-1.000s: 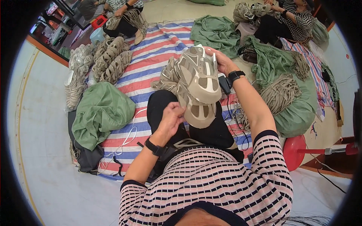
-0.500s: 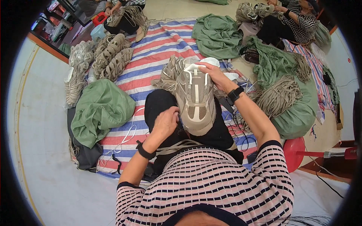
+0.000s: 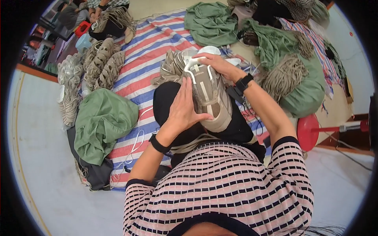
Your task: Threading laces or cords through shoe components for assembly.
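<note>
A beige sneaker with white edging round its collar rests over my lap, toe towards me. My right hand is closed round its collar end, fingers over the white edge. Along the sneaker's left side lies my left hand, its fingers straight against the upper and its thumb over the toe part, so that it holds the shoe. A thin beige band crosses the upper above that thumb. Behind the sneaker sits a bundle of beige shoe pieces, partly hidden by it.
A striped sheet covers the floor. Left are a green sack and stacked beige shoes. On the right, beige laces lie on another green sack, near a red round stool. Other people sit at the back.
My left hand has come up from beside the sneaker onto its side and toe. The sneaker has tilted slightly, its toe swinging right. The whole view has shifted a little.
</note>
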A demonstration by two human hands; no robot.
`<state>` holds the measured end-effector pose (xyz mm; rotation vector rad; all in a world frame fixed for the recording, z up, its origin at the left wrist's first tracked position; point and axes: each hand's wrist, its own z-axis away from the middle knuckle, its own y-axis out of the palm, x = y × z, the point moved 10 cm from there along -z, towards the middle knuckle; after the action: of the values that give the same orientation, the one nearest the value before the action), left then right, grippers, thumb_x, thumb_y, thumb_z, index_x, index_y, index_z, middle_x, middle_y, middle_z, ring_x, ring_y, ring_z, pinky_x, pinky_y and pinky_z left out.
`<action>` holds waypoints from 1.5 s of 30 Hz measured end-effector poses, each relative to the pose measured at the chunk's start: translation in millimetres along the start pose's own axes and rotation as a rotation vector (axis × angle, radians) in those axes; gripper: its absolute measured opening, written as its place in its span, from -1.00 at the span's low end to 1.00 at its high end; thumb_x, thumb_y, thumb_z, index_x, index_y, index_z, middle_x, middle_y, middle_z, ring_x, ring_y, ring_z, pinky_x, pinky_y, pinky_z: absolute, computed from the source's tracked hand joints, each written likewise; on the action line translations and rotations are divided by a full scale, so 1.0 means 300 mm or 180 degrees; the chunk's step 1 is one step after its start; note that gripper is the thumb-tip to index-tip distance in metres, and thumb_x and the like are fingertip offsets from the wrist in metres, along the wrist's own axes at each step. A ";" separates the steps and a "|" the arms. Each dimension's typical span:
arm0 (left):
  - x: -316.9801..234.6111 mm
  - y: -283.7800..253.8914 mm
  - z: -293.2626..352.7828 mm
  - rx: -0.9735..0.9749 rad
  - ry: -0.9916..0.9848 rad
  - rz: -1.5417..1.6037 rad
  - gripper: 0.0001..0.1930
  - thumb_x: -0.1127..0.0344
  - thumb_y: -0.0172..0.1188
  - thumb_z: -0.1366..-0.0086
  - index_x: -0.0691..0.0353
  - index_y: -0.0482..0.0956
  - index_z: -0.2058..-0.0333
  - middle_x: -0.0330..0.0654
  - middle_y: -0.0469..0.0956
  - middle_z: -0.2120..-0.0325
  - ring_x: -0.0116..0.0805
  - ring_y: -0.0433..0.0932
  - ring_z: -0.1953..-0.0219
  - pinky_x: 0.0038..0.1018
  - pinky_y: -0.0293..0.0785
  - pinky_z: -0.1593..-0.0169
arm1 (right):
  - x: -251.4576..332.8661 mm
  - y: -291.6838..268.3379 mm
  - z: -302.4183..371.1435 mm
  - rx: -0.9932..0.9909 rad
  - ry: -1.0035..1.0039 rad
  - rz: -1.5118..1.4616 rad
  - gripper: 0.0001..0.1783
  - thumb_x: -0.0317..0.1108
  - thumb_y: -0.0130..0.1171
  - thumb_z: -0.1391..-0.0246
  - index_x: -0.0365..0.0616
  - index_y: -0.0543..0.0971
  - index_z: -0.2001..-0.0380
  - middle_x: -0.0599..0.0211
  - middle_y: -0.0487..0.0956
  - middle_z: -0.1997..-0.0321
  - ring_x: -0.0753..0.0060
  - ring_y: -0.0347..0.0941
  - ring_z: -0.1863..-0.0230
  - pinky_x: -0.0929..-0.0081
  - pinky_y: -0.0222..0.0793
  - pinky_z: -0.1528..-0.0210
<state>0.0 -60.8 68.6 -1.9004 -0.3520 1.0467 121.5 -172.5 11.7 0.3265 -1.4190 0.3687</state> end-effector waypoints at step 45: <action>0.205 0.233 -0.043 0.0380 -0.0689 -0.1310 0.22 -0.32 0.34 0.28 0.45 0.01 -0.20 0.17 0.15 -0.15 0.14 0.04 -0.25 0.00 -0.01 -0.23 | -0.416 -0.057 -0.205 0.0032 -0.0110 -0.0181 -0.60 -0.21 -0.12 -0.23 -0.20 0.41 -0.03 0.35 0.47 0.05 0.53 0.33 0.04 0.55 0.22 -0.03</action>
<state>35.3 -69.1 -18.1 -1.5256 -0.7529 0.9680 169.9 -168.1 -119.7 0.3824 -1.4390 0.3252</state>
